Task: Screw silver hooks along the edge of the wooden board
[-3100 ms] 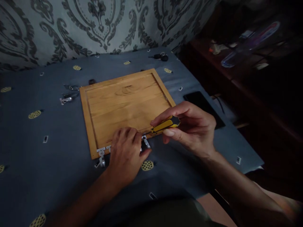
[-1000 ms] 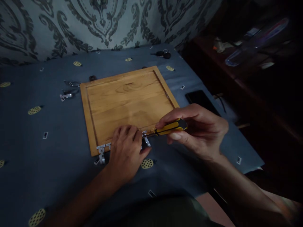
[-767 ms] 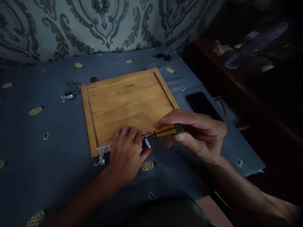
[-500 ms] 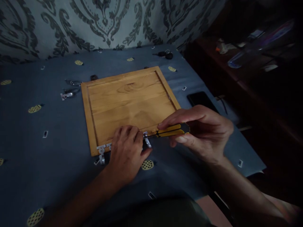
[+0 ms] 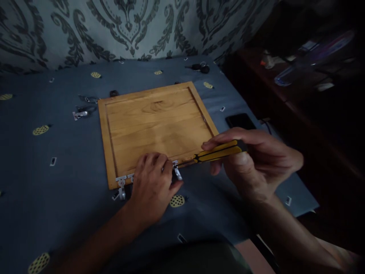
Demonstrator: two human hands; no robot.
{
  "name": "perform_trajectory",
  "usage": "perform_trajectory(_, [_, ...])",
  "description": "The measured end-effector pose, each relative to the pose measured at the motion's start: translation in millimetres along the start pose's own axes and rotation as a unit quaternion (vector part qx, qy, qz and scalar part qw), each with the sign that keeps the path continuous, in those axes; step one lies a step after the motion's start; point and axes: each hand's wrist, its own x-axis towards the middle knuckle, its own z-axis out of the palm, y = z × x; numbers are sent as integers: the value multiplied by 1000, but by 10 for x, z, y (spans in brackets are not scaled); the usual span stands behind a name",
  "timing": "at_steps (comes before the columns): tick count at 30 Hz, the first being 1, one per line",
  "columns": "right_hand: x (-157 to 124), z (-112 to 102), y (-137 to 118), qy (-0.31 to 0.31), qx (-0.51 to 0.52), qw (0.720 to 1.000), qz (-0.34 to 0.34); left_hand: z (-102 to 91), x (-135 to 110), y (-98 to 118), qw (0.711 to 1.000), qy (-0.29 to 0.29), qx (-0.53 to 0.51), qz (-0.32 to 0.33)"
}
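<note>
Desk (image 5: 71, 167), blue and patterned with yellow pineapples, takes up most of what we see. At its middle we have a wooden panel (image 5: 156, 125) lying flat. Our left hand (image 5: 152, 186) rests palm down over the panel's near edge, fingers bent; we cannot tell whether they grip anything underneath. Our right hand (image 5: 256, 163) is by the near right corner, its fingers closed in a pinch. Partly behind that hand, a phone (image 5: 240, 121) lies on the desk. In the pinch we hold a screwdriver (image 5: 219, 151) by its yellow and black handle, shaft aimed left along the near edge; whether its tip touches anything, we cannot tell. Beyond the panel lie keys (image 5: 203, 68). Metal fittings (image 5: 121, 182) show on both sides of the left hand; loose fittings (image 5: 81, 114) lie left of the panel.
</note>
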Motion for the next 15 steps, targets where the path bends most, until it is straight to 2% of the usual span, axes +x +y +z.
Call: perform_trajectory(15, [6,16,6,-33,-39,999,4,-4,4,8,1000,4,0,3])
